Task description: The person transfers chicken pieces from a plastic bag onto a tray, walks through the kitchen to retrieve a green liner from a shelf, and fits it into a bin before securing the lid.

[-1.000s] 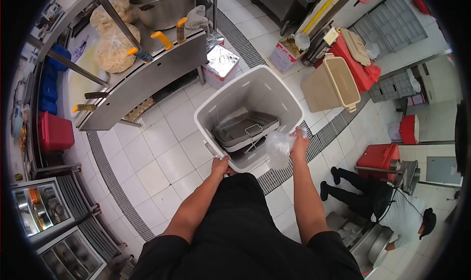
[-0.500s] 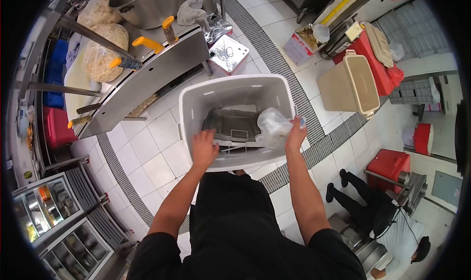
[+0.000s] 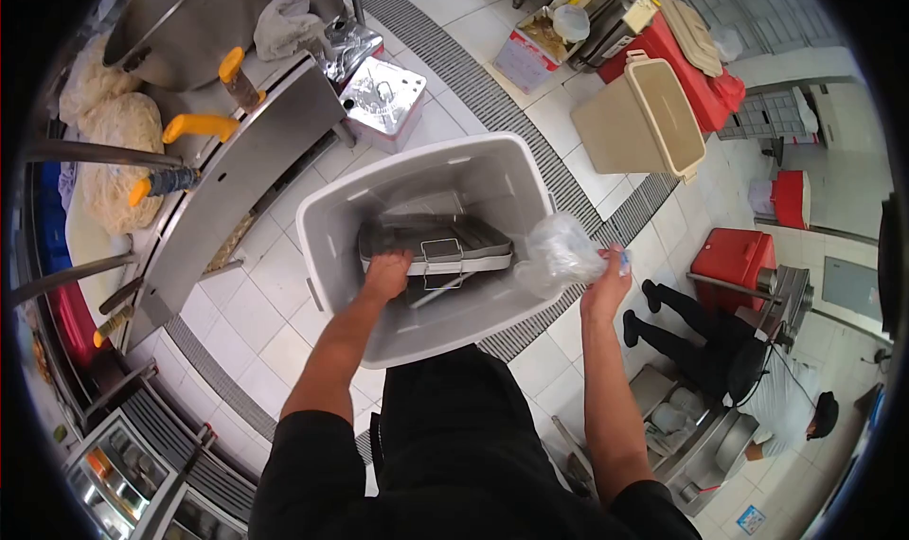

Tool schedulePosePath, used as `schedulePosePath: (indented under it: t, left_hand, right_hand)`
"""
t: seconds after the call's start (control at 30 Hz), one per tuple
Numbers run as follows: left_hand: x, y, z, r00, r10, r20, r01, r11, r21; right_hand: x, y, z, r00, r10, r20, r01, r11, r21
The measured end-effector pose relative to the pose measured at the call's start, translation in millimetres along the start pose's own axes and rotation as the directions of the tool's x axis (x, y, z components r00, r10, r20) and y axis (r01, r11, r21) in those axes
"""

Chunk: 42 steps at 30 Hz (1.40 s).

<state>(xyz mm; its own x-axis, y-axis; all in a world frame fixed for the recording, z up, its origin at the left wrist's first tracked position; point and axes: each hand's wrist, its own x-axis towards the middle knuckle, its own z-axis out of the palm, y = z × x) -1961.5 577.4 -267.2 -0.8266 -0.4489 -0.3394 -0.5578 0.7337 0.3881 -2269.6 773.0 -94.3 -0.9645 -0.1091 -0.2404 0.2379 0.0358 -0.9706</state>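
A large grey bin (image 3: 426, 336) stands open in front of me. Inside it lies a dark grey container (image 3: 473, 234) with a pale rim and a wire handle (image 3: 441, 264). My left hand (image 3: 388, 273) reaches into the bin with its fingers closed on the container's near left edge. At the bin's right rim, my right hand (image 3: 606, 289) pinches a clear plastic bag (image 3: 559, 254), whose bulk hangs over the rim.
A steel table (image 3: 241, 161) with yellow-handled tools is at left. A foil-topped tin (image 3: 383, 100) sits beyond the bin. To the right are a beige bin (image 3: 625, 128), a red cooler (image 3: 729, 261) and another person (image 3: 776, 389) at a sink.
My left hand has moved down onto the container and closed. My right hand and the bag have shifted right, to the rim. The bin appears turned and further left.
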Motion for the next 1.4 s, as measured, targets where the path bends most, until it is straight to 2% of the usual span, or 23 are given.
schedulePosePath:
  t: [0.03,0.1,0.13,0.23,0.33,0.4,0.53,0.67,0.73,0.77,0.83,0.87,0.93,0.97,1.0,1.03,1.07,1.17,1.23,1.33,1.37,1.4]
  left_hand:
    - [0.3,1.9,-20.0,1.0,0.011,-0.009,-0.011,1.0,0.012]
    - [-1.4,7.9,-62.4,0.995,0.093,0.042,-0.089,0.993,-0.073]
    - [-9.1,17.0,-86.3,0.993,0.119,0.026,-0.115,0.988,-0.107]
    - [-40.6,45.9,-149.0,0.99,0.136,0.047,-0.13,0.986,-0.102]
    - [-75.6,72.5,-219.4,0.99,0.143,0.005,-0.142,0.984,-0.104]
    - [-97.3,82.0,-260.1,0.992,0.127,-0.026,-0.129,0.989,-0.07]
    - [-138.8,103.0,-341.2,0.99,0.047,-0.133,-0.053,0.998,-0.039]
    - [-180.9,123.3,-407.0,0.97,-0.055,-0.237,0.045,0.998,-0.046]
    - [-199.9,129.4,-428.7,0.954,-0.092,-0.286,0.081,0.995,-0.051]
    - [-209.1,132.8,-437.5,0.943,-0.12,-0.312,0.103,0.992,-0.072]
    - [-223.5,139.2,-452.6,0.923,-0.172,-0.343,0.152,0.985,-0.086]
    - [-231.6,144.4,-461.4,0.911,-0.186,-0.368,0.158,0.982,-0.105]
    - [-243.5,146.4,-471.4,0.883,-0.186,-0.431,0.149,0.982,-0.119]
    - [-248.6,148.5,-475.8,0.874,-0.193,-0.446,0.157,0.981,-0.118]
    - [-253.2,151.8,-481.7,0.851,-0.194,-0.489,0.154,0.981,-0.122]
    - [-257.7,156.0,-488.8,0.825,-0.195,-0.53,0.15,0.981,-0.127]
    - [-262.8,164.5,-501.5,0.826,-0.254,-0.504,0.183,0.965,-0.186]
    - [-271.1,173.5,-527.5,0.77,-0.262,-0.581,0.143,0.96,-0.243]
    - [-272.7,176.3,-543.0,0.731,-0.264,-0.629,0.101,0.954,-0.283]
    - [-271.6,179.5,-561.9,0.692,-0.315,-0.65,-0.058,0.873,-0.485]
    - [-268.6,179.4,-560.9,0.68,-0.318,-0.661,-0.056,0.876,-0.479]
    - [-263.1,178.5,-558.3,0.679,-0.341,-0.65,-0.157,0.797,-0.583]
  right_hand:
    - [5.3,-5.2,-4.2,1.0,-0.008,-0.007,0.009,1.0,0.015]
    - [13.9,-14.7,-11.2,0.99,-0.057,-0.127,0.071,0.991,0.109]
    - [14.1,-20.1,-15.1,0.989,-0.059,-0.137,0.076,0.989,0.127]
    - [23.1,-39.7,-28.2,0.949,-0.031,-0.313,0.111,0.964,0.242]
    - [46.8,-21.8,-65.7,0.944,-0.06,-0.324,0.153,0.95,0.272]
    - [38.4,-25.9,-64.5,0.921,-0.062,-0.384,0.165,0.956,0.241]
    - [12.2,-10.2,-55.7,0.92,-0.016,-0.392,0.127,0.957,0.26]
    - [-21.6,21.5,-32.8,0.967,0.026,-0.254,0.047,0.959,0.278]
    - [-31.7,51.2,-23.2,0.994,0.059,-0.09,-0.058,0.998,0.016]
    - [-37.9,61.4,-16.3,0.992,0.078,0.095,-0.069,0.993,-0.093]
    - [-59.2,80.4,1.7,0.976,0.074,0.206,0.001,0.94,-0.341]
    - [-60.8,86.3,0.6,0.973,0.065,0.222,0.012,0.944,-0.329]
    - [-53.4,97.9,2.0,0.949,0.054,0.312,0.107,0.872,-0.478]
    - [-50.9,92.8,3.6,0.944,0.045,0.327,0.12,0.875,-0.468]
    - [-55.5,69.9,1.3,0.896,0.228,0.381,-0.051,0.906,-0.421]
    - [-59.9,49.3,0.0,0.807,0.394,0.441,-0.225,0.894,-0.388]
    - [-61.5,41.3,-1.2,0.786,0.382,0.486,-0.264,0.918,-0.295]
    - [-68.6,23.6,-0.5,0.728,0.42,0.542,-0.302,0.906,-0.297]
    - [-75.3,16.9,7.4,0.682,0.486,0.546,-0.294,0.866,-0.404]
    - [-88.5,11.8,25.6,0.605,0.524,0.599,-0.336,0.85,-0.405]
    - [-94.6,9.7,34.7,0.535,0.566,0.627,-0.383,0.824,-0.417]
    - [-103.9,3.6,43.9,0.461,0.602,0.652,-0.427,0.795,-0.431]
